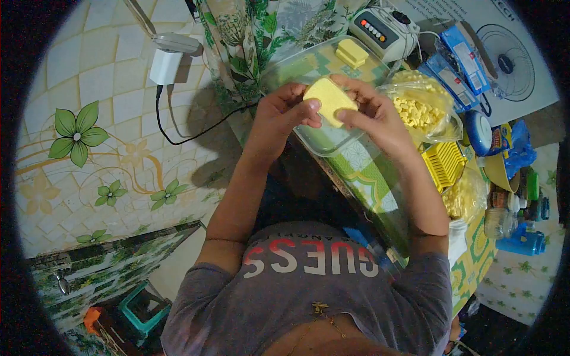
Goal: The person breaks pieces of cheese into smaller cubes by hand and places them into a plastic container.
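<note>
A flat yellow piece with rounded corners, its face finely textured, is held up between my two hands. My left hand pinches its left edge, thumb in front and fingers behind. On the opposite edge, my right hand grips it with the thumb low on the face. I cannot tell its material. Below the hands lies a clear plastic tray on the table's edge. A second yellow piece, which looks like two layers, rests at the tray's far end.
Right of the tray sit a clear bag of small yellow pieces, a slatted yellow basket and another bag. Behind stands a white device with coloured buttons. Blue boxes lie beyond. A cable hangs along the left wall.
</note>
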Motion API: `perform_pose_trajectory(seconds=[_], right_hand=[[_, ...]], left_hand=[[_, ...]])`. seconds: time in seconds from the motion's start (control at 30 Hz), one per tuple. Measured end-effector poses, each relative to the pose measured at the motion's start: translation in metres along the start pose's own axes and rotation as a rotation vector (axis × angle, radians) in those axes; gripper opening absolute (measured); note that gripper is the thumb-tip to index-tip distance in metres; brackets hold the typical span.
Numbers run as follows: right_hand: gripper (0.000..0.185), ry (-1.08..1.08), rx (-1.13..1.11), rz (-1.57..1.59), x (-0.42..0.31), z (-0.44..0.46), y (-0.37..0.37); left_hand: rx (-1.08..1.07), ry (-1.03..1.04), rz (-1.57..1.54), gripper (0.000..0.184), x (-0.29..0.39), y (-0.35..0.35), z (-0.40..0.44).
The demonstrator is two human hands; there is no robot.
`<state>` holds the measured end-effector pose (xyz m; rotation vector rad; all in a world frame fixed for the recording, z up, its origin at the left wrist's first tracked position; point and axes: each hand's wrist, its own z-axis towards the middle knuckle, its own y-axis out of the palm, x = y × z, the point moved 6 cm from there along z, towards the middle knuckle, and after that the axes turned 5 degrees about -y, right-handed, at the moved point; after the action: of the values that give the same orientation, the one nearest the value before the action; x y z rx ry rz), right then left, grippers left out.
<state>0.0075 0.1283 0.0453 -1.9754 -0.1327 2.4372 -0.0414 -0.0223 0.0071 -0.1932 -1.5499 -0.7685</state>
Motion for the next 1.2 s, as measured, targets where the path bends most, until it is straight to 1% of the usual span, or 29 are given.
perform_pose_trajectory(seconds=[0.07,0.17,0.27,0.37,0.47,0.57,0.67,0.77,0.87,0.97,1.2], right_hand=[[0.051,0.023,0.045,-0.019,0.000,0.002,-0.011],[0.048,0.056,0.062,0.041,-0.008,-0.001,-0.011],[0.046,0.121,-0.095,-0.068,-0.008,-0.003,-0.010],[0.048,0.091,0.061,0.067,-0.009,-0.001,-0.008],[0.051,0.005,0.073,0.187,-0.003,0.001,-0.003],[0.058,-0.077,0.031,0.085,0.000,0.001,0.005],[0.065,-0.047,0.039,0.001,0.002,0.001,0.000],[0.069,-0.026,0.020,0.011,-0.006,0.000,0.000],[0.069,-0.076,0.024,0.042,-0.013,-0.003,0.003],[0.067,-0.067,0.003,-0.007,-0.016,-0.004,0.005],[0.065,-0.023,-0.022,0.031,-0.011,-0.003,0.002]], left_hand=[[-0.056,-0.008,0.030,0.031,-0.007,-0.003,0.001],[-0.134,-0.077,-0.034,0.030,-0.001,0.008,-0.002],[-0.043,-0.030,-0.064,0.031,0.002,0.010,-0.004],[-0.133,-0.094,-0.029,0.030,-0.009,0.007,-0.002],[0.000,-0.102,-0.192,0.030,-0.008,0.010,-0.001],[-0.007,-0.030,-0.269,0.031,-0.013,0.013,-0.002],[0.028,-0.066,-0.228,0.031,-0.016,0.007,-0.002],[0.003,-0.076,-0.089,0.034,-0.007,0.005,-0.005],[-0.055,-0.080,-0.062,0.037,-0.007,0.005,-0.004],[-0.077,-0.053,-0.104,0.037,0.000,0.011,-0.006],[-0.095,-0.060,-0.097,0.040,0.002,0.011,-0.008]])
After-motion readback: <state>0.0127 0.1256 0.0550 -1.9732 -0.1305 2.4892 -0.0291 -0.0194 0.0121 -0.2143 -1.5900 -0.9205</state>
